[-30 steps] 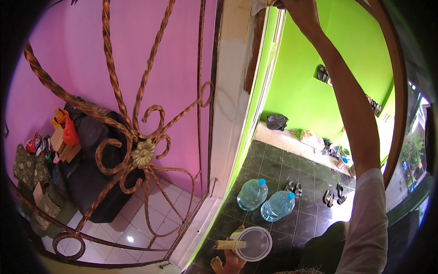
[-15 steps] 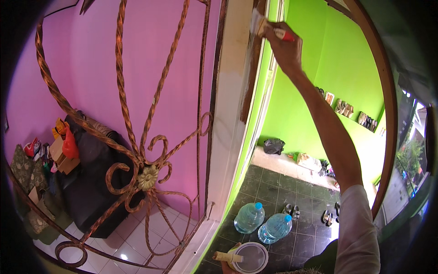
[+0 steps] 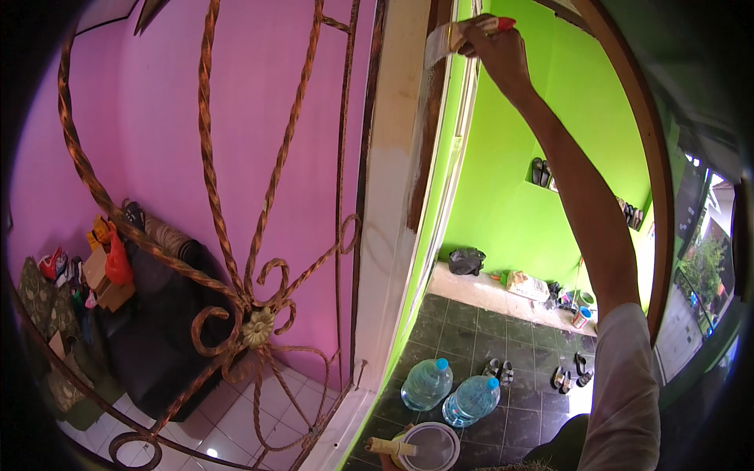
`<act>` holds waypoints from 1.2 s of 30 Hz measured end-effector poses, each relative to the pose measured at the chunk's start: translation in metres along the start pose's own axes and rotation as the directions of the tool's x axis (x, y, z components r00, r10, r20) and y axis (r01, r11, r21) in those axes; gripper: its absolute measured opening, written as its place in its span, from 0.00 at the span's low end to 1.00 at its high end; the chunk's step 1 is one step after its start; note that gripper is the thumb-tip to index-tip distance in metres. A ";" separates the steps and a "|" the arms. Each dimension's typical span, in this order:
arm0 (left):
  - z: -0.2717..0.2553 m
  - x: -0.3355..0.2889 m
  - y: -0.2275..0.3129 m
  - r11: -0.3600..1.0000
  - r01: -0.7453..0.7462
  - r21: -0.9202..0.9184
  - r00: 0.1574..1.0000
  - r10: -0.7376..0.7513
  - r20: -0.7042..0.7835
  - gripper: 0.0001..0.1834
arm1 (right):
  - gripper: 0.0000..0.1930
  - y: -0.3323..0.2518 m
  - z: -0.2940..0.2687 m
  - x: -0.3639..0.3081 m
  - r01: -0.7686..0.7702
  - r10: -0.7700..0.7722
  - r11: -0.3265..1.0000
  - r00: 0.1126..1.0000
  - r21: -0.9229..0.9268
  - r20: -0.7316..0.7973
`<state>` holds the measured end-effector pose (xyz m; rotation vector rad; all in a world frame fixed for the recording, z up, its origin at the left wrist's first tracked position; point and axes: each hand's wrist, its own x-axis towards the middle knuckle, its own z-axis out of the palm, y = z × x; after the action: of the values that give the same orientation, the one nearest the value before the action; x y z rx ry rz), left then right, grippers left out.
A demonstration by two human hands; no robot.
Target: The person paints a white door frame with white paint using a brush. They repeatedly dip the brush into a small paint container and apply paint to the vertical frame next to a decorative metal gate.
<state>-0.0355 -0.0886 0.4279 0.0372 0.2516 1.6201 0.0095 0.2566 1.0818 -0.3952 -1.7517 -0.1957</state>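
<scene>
My right hand (image 3: 499, 52) is raised at the top of the view, closed round a paintbrush (image 3: 437, 47) with a red-tipped handle. Its pale bristles lie against the brown edge of the door frame (image 3: 422, 169), which is partly coated white. Low in the view my left hand (image 3: 388, 462), mostly hidden, grips a white tub (image 3: 454, 463) with whitish paint (image 3: 433, 447) inside. A second tool with a pale wooden handle (image 3: 383, 446) rests across the tub's rim, by the left fingers; its kind is not clear.
A twisted iron grille (image 3: 259, 326) fills the left side, before a black sofa (image 3: 157, 330). Two large water bottles (image 3: 426, 385) stand on dark tiles beyond the tub, near sandals (image 3: 562, 380). A nail (image 3: 360, 373) sticks out beside the frame's lower part.
My right hand has moved slightly up with the paintbrush, and its handle now lies more level. The view has shifted a little. My left hand still holds the tub.
</scene>
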 end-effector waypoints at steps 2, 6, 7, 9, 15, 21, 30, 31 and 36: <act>0.004 0.006 0.002 1.000 0.010 0.001 1.000 -0.010 -0.005 0.34 | 0.13 -0.004 -0.005 0.013 0.009 -0.009 0.999 1.000 -0.036 -0.012; 0.010 0.013 0.010 1.000 0.009 0.004 1.000 -0.009 -0.022 0.34 | 0.12 -0.042 -0.003 0.026 0.009 -0.011 0.997 1.000 -0.080 -0.027; 0.012 0.015 0.012 1.000 0.010 0.006 1.000 -0.009 -0.025 0.34 | 0.12 -0.038 -0.005 0.033 0.026 -0.027 0.997 0.999 -0.067 -0.022; 0.014 0.021 0.012 1.000 0.020 0.009 0.999 -0.020 -0.028 0.34 | 0.13 -0.035 -0.007 0.043 0.043 -0.043 0.997 0.999 -0.064 -0.011; 0.021 0.033 0.017 0.999 0.030 0.012 0.999 -0.029 -0.042 0.35 | 0.14 -0.036 -0.008 0.066 0.055 -0.061 0.988 0.997 -0.143 -0.039; 0.026 0.043 0.020 0.999 0.039 0.020 0.998 -0.038 -0.050 0.36 | 0.14 -0.022 -0.011 0.091 0.157 -0.166 0.979 0.984 -0.128 -0.061; 0.032 0.047 0.023 0.998 0.054 0.027 0.997 -0.053 -0.057 0.37 | 0.14 -0.023 -0.014 0.109 0.190 -0.203 0.965 0.978 -0.182 -0.055; 0.034 0.047 0.023 0.998 0.057 0.023 0.997 -0.055 -0.060 0.38 | 0.14 -0.022 -0.014 0.112 0.195 -0.206 0.965 0.978 -0.176 -0.043; 0.036 0.050 0.025 0.998 0.066 0.026 0.996 -0.064 -0.060 0.38 | 0.14 -0.028 -0.012 0.114 0.183 -0.195 0.973 0.977 -0.139 -0.080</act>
<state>-0.0575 -0.0351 0.4609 0.0019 0.3181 1.5545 -0.0099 0.2443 1.1980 -0.3075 -1.6890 -0.4608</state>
